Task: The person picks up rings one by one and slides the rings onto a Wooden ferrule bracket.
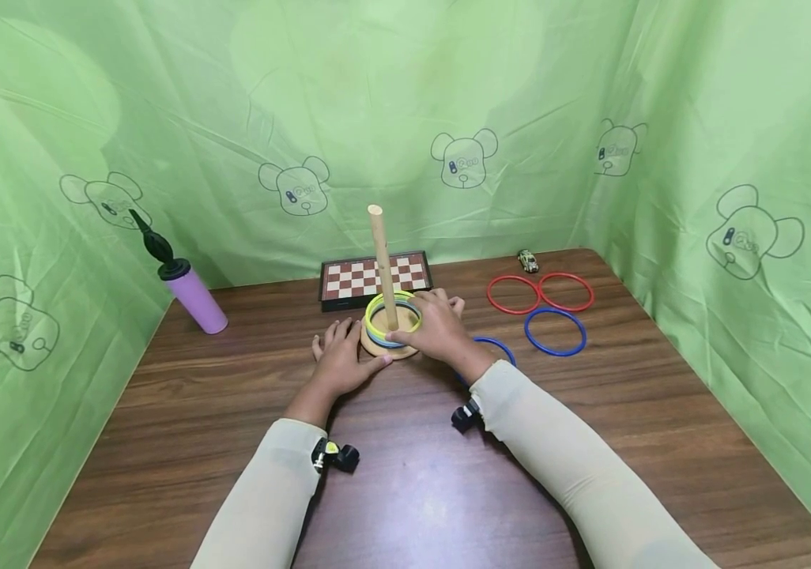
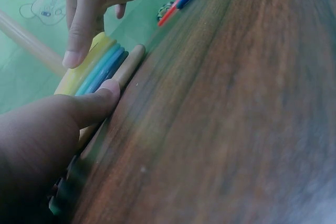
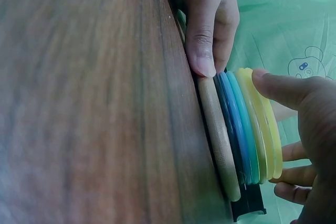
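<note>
A wooden peg (image 1: 382, 265) rises from a round wooden base (image 3: 219, 140). Stacked around the peg are yellow rings (image 3: 265, 129), with turquoise (image 3: 247, 124) and dark blue rings (image 3: 231, 124) beneath them. My left hand (image 1: 340, 365) holds the base at its left side; the thumb (image 2: 107, 92) lies on the rim and the fingers spread toward the back. With my right hand (image 1: 441, 328) I grip the yellow rings from the right, thumb in front and fingers behind. How many rings are within that grip is hidden.
Behind the peg lies a checkered game board (image 1: 409, 273). To the right are two red rings (image 1: 488, 294), a blue ring (image 1: 555, 354), another blue ring (image 1: 498, 341) partly under my right wrist, and a toy car (image 1: 529, 261). A purple hand pump (image 1: 197, 300) stands at the left.
</note>
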`<state>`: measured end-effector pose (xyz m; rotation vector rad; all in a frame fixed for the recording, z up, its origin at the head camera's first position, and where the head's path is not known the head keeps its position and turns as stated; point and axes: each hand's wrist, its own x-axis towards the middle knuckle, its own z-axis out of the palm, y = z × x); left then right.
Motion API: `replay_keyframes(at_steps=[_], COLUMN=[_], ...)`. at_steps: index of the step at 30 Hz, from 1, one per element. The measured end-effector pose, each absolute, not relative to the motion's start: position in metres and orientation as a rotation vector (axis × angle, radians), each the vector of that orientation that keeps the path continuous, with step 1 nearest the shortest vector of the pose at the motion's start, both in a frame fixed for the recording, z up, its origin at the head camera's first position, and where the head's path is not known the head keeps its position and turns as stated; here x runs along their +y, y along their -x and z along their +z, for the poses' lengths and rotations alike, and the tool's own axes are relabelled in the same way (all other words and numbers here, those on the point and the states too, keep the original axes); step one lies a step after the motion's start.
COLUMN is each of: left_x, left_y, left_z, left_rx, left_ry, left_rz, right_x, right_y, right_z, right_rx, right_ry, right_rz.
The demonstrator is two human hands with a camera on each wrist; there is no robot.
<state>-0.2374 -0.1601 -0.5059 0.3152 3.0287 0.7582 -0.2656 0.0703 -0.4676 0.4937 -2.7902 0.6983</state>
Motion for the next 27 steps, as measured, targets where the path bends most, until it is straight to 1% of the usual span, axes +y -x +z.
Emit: replay_keyframes(at_steps=[21,27], left_x=[-0.1592,-0.1604], left_y=[0.238,0.2395], left_z=[-0.5048,-0.5058], left_rx=[3.021,3.027], left_ry=[-0.304,-0.306], left_rz=[0.725,0.718], right_x=[0.0711,0.0719], right_y=[0.267,0.267], right_z=[-0.4703,-0.4649], right_rx=[-2.809,-2.782], right_ry=[-0.49,-0.502], right_rz=[0.73,0.737])
